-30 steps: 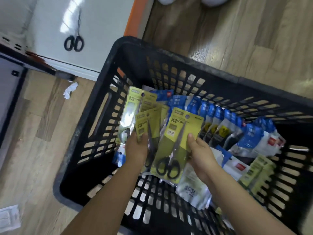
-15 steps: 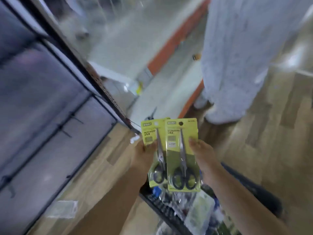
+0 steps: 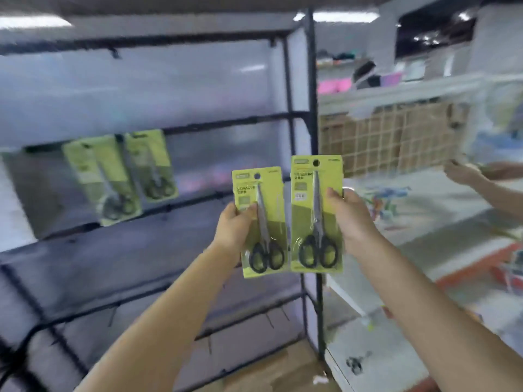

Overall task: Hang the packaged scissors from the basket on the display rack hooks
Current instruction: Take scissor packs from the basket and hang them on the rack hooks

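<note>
The person is holding up two packs at once in front of the display rack (image 3: 311,114): the left hand (image 3: 235,224) is gripping one packaged scissors (image 3: 261,222) by its left edge, thumb across the card, and the right hand (image 3: 349,219) is pinching the taller second pack (image 3: 315,213) along its right edge. Both cards are standing upright, side by side, nearly touching, with their round hang holes at the top uncovered. Two more yellow-green packs (image 3: 121,176) are already hanging from the rack's middle bar, toward its left end. Bare hooks (image 3: 114,53) are showing on the upper and lower bars, though blur is making them hard to pick out, so I cannot tell which one is being aimed for. The risk, as I judge it, is in working two packs together: with neither hand free to steady a card, a hole could miss the hook tip and a pack could slip to the floor. The left card is reading "SCISSORS"; the smaller print is too smeared to read. Another person's hands (image 3: 464,172) are reaching in at the right.
</note>
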